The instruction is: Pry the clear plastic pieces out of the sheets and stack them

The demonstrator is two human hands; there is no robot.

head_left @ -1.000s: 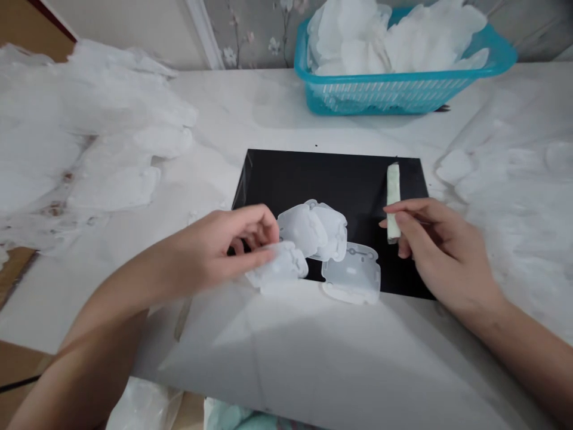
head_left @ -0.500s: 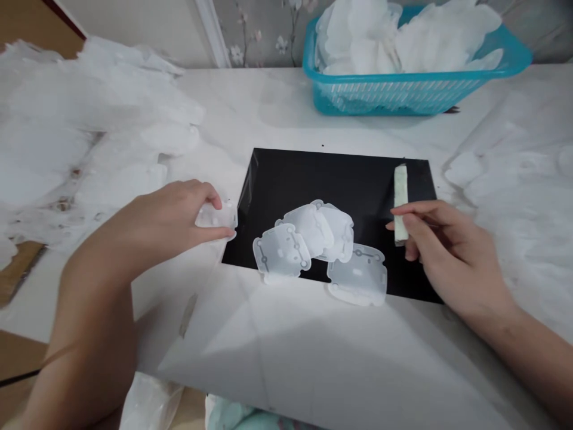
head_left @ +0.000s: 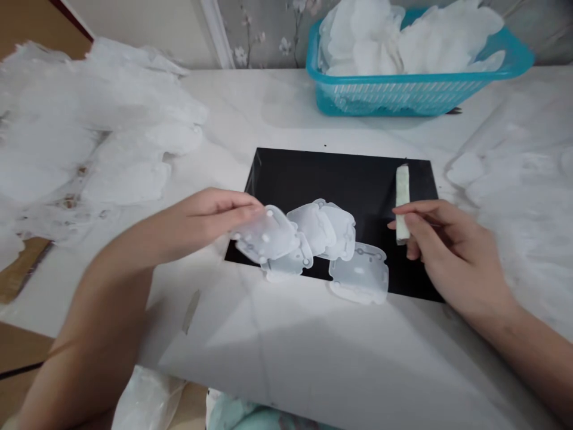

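My left hand pinches the edge of a translucent plastic piece, which overlaps another flat piece at the front left of the black board. More such pieces lie overlapped near the board's middle, and one lies over its front edge. At the right of the board my right hand holds a pale green stick between thumb and fingers.
A blue basket filled with white pieces stands at the back. Piles of translucent plastic cover the left and right of the white table. A plastic bag is below the front edge.
My left hand has moved right from beside the board to over its left part, carrying the plastic piece. My right hand and the stick have hardly moved.
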